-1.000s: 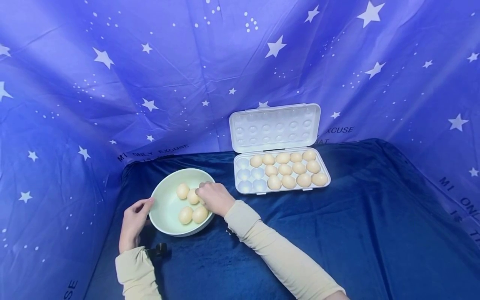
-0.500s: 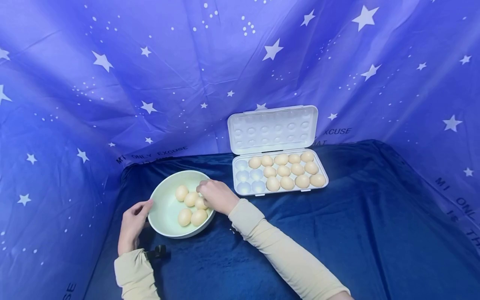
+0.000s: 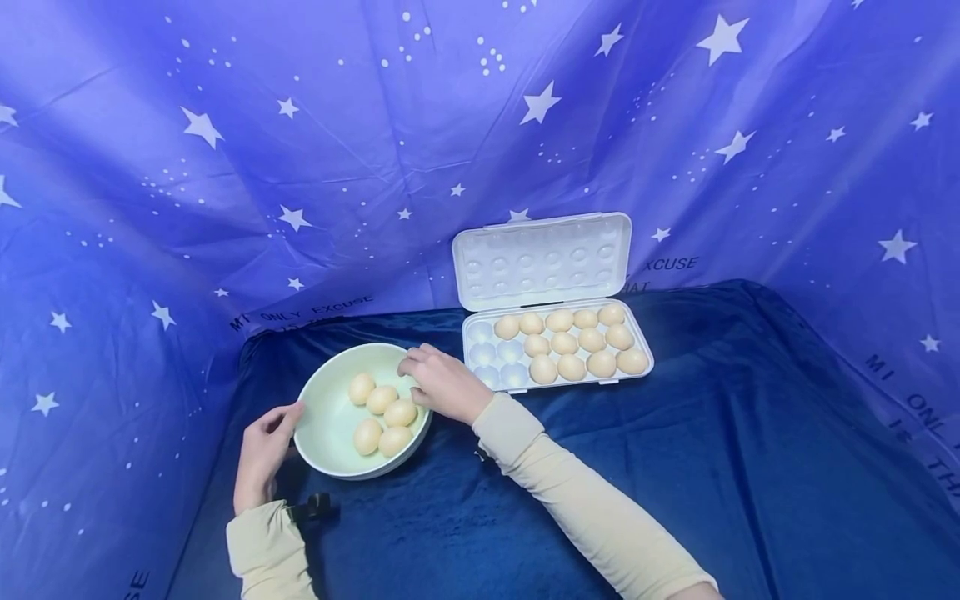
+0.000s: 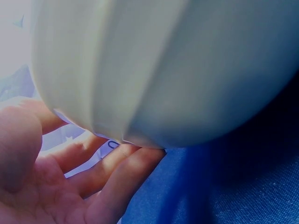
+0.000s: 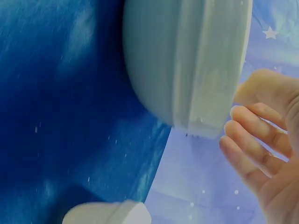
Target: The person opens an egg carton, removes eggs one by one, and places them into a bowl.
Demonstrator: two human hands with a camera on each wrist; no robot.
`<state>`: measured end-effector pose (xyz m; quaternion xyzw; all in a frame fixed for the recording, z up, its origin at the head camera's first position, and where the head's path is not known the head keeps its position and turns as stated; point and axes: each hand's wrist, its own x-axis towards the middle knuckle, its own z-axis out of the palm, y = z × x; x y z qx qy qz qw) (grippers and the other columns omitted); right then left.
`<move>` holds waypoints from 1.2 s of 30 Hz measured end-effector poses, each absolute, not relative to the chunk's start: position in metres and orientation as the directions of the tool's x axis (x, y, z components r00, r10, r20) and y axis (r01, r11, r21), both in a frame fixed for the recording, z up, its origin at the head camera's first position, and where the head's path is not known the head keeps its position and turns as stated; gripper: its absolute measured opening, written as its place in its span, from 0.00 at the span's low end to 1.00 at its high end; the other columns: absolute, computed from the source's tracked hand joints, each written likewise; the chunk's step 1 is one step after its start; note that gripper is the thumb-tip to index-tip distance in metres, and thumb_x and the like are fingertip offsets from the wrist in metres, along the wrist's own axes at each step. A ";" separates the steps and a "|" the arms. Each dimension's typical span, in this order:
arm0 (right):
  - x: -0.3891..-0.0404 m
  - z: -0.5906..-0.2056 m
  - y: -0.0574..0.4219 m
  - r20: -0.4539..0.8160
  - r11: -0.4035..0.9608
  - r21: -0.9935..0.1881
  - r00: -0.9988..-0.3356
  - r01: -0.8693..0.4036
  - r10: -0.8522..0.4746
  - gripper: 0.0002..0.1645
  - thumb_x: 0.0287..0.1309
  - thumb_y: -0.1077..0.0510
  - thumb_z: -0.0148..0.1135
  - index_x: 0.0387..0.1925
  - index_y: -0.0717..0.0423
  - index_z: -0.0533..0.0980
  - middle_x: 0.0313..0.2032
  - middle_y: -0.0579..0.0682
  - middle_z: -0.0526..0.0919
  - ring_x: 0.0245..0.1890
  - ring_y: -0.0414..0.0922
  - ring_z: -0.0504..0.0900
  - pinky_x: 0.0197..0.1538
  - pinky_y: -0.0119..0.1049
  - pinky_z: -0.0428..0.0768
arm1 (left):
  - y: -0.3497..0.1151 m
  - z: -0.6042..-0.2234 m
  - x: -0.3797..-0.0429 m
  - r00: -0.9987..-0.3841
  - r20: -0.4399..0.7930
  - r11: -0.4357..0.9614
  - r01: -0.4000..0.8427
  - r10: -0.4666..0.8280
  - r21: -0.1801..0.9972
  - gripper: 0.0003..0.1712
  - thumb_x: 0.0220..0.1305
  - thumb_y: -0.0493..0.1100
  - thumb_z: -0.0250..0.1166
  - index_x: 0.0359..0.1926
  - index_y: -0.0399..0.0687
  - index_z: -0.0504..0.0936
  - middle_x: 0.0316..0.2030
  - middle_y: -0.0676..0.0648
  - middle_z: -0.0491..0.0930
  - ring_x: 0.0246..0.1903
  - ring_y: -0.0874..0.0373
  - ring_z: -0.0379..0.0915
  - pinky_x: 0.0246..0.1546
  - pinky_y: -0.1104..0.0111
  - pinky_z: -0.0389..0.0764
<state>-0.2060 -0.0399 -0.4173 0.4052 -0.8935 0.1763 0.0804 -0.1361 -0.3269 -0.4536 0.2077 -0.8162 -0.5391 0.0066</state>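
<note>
A pale green bowl (image 3: pixel 330 450) holds several light brown eggs (image 3: pixel 367 436). My left hand (image 3: pixel 262 450) grips the bowl's left rim. In the left wrist view its fingers (image 4: pixel 117 172) touch the outer wall. At the right rim, my right hand (image 3: pixel 446 383) hovers with nothing between its loosely bent fingers; the nearest egg (image 3: pixel 401 412) lies apart from it. Seen from the right wrist, the fingers (image 5: pixel 254 151) are spread beside the bowl's edge. To the right, a white egg box (image 3: pixel 517 390) stands with its lid (image 3: pixel 543 262) raised, most hollows filled with eggs (image 3: pixel 572 367).
Several hollows (image 3: pixel 483 354) at the box's left end hold no egg. Dark blue cloth (image 3: pixel 450 533) covers the table. Behind and at both sides hangs a blue curtain (image 3: pixel 375 167) with white stars. A black wrist mount (image 3: pixel 318 506) sits by the left sleeve.
My right hand has let go of an egg, now resting among the others in the bowl, and has drawn back up and right to the rim. The left hand keeps its place.
</note>
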 end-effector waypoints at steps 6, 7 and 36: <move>-0.214 -0.418 -0.025 0.350 0.606 -0.245 -0.652 -0.757 -0.673 0.14 0.53 0.66 0.66 0.43 0.58 0.82 0.40 0.50 0.82 0.43 0.47 0.77 0.50 0.36 0.78 | -0.328 -0.454 -0.136 -0.915 -0.204 0.326 -0.322 -0.347 0.889 0.34 0.70 0.58 0.60 0.61 0.33 0.76 0.49 0.40 0.78 0.31 0.72 0.75 0.31 0.72 0.84; -0.216 -0.418 -0.022 0.356 0.610 -0.246 -0.655 -0.754 -0.666 0.13 0.53 0.67 0.66 0.43 0.59 0.82 0.40 0.50 0.82 0.43 0.47 0.77 0.50 0.37 0.78 | -0.329 -0.455 -0.136 -0.916 -0.205 0.328 -0.323 -0.346 0.888 0.34 0.70 0.58 0.60 0.61 0.33 0.76 0.50 0.39 0.78 0.31 0.72 0.75 0.31 0.72 0.84; -0.255 -0.429 0.047 0.285 0.774 -0.150 -0.777 -0.615 -0.562 0.18 0.49 0.67 0.72 0.45 0.61 0.80 0.45 0.56 0.82 0.49 0.53 0.79 0.53 0.45 0.80 | -0.328 -0.454 -0.136 -0.914 -0.212 0.323 -0.329 -0.346 0.887 0.34 0.70 0.59 0.60 0.61 0.33 0.75 0.49 0.40 0.78 0.33 0.71 0.74 0.32 0.72 0.84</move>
